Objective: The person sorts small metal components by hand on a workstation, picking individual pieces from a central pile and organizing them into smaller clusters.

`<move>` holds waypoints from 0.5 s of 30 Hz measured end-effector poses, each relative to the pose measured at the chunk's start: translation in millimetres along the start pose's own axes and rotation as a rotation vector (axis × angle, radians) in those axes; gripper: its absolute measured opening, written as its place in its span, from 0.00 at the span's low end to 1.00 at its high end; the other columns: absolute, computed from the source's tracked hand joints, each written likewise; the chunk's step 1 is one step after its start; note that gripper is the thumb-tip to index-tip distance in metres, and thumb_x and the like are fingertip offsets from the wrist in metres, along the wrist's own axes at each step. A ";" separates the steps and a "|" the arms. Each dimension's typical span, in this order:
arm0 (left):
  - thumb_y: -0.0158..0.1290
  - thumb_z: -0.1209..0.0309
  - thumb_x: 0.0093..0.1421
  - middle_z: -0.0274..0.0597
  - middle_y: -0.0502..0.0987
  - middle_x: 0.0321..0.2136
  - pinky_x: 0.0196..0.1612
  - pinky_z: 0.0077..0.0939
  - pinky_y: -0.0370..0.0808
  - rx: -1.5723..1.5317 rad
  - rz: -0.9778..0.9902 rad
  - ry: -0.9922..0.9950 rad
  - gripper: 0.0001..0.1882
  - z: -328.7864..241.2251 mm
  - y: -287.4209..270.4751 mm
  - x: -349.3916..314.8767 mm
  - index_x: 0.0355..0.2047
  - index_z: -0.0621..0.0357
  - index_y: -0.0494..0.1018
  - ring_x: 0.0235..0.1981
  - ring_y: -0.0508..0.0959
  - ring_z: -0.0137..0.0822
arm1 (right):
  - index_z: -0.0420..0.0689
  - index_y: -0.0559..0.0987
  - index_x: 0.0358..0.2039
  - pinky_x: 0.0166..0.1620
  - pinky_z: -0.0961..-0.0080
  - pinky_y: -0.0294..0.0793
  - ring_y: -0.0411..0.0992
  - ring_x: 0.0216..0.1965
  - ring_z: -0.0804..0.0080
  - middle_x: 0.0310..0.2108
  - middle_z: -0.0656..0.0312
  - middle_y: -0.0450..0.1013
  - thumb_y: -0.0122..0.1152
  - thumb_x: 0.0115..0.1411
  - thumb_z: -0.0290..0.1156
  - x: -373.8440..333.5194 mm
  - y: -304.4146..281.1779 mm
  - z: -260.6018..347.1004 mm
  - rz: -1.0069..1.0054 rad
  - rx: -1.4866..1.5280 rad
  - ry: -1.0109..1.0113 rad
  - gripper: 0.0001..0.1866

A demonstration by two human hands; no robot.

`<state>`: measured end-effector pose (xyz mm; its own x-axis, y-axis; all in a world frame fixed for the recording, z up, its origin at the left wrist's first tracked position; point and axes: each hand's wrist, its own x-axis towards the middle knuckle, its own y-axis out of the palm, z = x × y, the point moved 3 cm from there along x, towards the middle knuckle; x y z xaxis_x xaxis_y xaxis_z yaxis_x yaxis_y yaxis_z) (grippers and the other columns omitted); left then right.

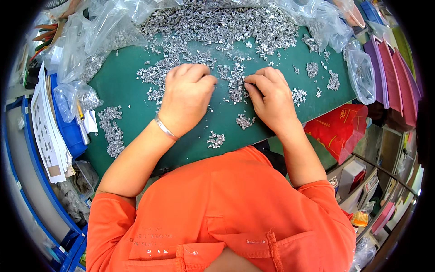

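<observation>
Both hands work over a green tabletop (133, 115) strewn with small, clear-to-silvery parts, many of them shaped like little open frames. The left hand (188, 93) lies back upward with its fingers curled in and its thumb side facing the middle, at the edge of a loose scatter of parts (152, 81); a silver bangle (166, 127) circles its wrist. The right hand (273, 97) has its thumb and forefinger drawn near each other beside a narrow cluster (236, 84) that lies between the two hands; the fingertips are too small and partly hidden, so I cannot tell whether either hand grips a part. Beyond the hands, a large heap (217, 25) of the same parts spreads along the far side of the table, with clear plastic bags around it. Nearer the body sit two little piles, one (244, 121) close to the right wrist and another (216, 140) closer to the orange shirt (217, 195). A longer pile (112, 131) lies left of the left forearm, and star-like pieces (298, 96) rest just right of the right hand, with two rounded groups farther right. Paper sheets (45, 131) and a blue bin (68, 129) stand off the left edge; pink trays (393, 77) and a red bag (337, 129) are at the right
</observation>
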<state>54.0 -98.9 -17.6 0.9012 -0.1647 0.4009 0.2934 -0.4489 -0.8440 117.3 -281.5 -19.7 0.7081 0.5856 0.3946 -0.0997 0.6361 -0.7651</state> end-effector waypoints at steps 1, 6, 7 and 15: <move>0.61 0.77 0.47 0.36 0.76 0.35 0.44 0.35 0.68 0.001 -0.006 -0.007 0.10 2.5 -2.0 -0.5 0.31 0.55 0.77 0.40 0.75 0.41 | 0.42 0.79 0.30 0.36 0.66 0.70 0.69 0.32 0.60 0.29 0.61 0.70 0.64 0.51 0.23 1.7 -0.1 -1.7 -0.011 0.005 -0.011 0.05; 0.61 0.78 0.47 0.36 0.76 0.34 0.42 0.34 0.69 -0.062 -0.037 -0.021 0.10 -0.1 -3.2 -2.6 0.31 0.56 0.77 0.38 0.75 0.41 | 0.44 0.80 0.28 0.36 0.65 0.69 0.69 0.32 0.60 0.27 0.61 0.70 0.63 0.51 0.25 15.2 10.6 1.8 0.056 -0.042 -0.051 0.03; 0.61 0.79 0.46 0.36 0.76 0.34 0.42 0.34 0.69 -0.054 -0.036 -0.028 0.10 0.8 -3.1 -3.4 0.31 0.56 0.77 0.38 0.75 0.41 | 0.44 0.81 0.28 0.37 0.65 0.69 0.69 0.32 0.60 0.27 0.61 0.70 0.63 0.51 0.25 18.0 11.1 2.5 0.073 -0.064 -0.053 0.03; 0.61 0.79 0.46 0.37 0.75 0.33 0.42 0.34 0.69 -0.038 -0.039 -0.050 0.09 5.4 -8.4 -7.7 0.30 0.56 0.77 0.37 0.75 0.41 | 0.43 0.79 0.26 0.40 0.61 0.70 0.71 0.35 0.56 0.28 0.58 0.73 0.61 0.51 0.23 22.8 -3.5 -4.0 0.181 0.010 0.050 0.02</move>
<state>46.3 -89.2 -15.5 0.9046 -0.1029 0.4137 0.3168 -0.4873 -0.8137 136.6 -272.4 -10.1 0.7115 0.6658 0.2247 -0.2354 0.5272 -0.8165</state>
